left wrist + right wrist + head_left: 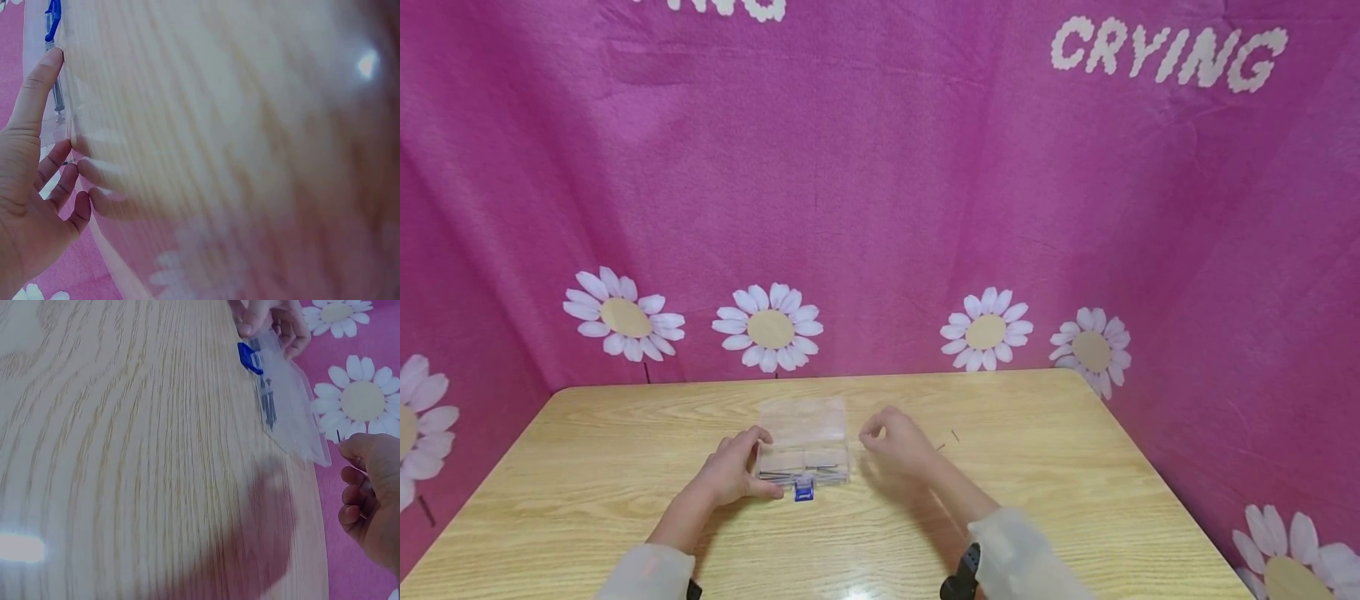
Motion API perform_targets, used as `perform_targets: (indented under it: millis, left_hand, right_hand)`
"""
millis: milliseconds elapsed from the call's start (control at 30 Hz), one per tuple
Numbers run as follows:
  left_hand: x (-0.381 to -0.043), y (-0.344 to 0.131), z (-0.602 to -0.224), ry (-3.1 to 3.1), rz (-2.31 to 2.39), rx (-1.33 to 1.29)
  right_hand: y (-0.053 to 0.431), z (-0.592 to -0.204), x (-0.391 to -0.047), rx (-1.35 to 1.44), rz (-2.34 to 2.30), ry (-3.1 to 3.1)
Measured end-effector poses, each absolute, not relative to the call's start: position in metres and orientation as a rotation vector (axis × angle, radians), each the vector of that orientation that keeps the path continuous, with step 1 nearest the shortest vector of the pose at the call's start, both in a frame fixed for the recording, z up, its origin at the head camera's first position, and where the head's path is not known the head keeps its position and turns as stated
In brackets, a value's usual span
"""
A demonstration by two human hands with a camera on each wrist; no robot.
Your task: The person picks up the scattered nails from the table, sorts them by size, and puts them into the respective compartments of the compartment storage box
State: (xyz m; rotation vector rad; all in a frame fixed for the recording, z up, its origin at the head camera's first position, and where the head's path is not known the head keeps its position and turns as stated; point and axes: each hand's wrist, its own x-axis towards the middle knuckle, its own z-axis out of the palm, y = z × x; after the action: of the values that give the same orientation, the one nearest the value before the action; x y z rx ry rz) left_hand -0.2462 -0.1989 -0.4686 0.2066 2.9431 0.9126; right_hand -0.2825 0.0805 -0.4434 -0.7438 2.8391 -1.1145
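A clear plastic box [803, 461] lies on the table with its transparent lid [802, 421] folded back and a blue latch [803, 489] at the front. Thin metal nails [269, 403] lie in its compartments. My left hand [730, 471] grips the box's left side, thumb at the front edge, fingers toward the far side. To the right of the box, raised above the table, my right hand [895, 442] pinches a small thin nail [338, 435] between thumb and forefinger. Its tip sticks out in the right wrist view; the rest is hidden by the fingers.
Two small thin nails, one of them a far nail [956, 435], lie on the wooden table [1037, 467] right of my right hand. A pink cloth [880, 208] with daisies hangs behind the table and along both sides.
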Motion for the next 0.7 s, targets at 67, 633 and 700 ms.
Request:
perform_targets:
  millis: [67,633,700]
  left_hand:
    - [-0.247,-0.199,-0.469,2.945,0.913,0.208]
    - [-0.246,-0.199,-0.469,2.939,0.929,0.227]
    - [-0.246,-0.2,-0.468,2.937,0.931,0.22]
  right_hand:
    - [0.077,-0.443,-0.283,-0.749,-1.119,2.829]
    - [0.053,-0.449,-0.28,-0.732,-1.161,2.782]
    - [0.049,-0.45,-0.28,-0.748,-1.15,2.792]
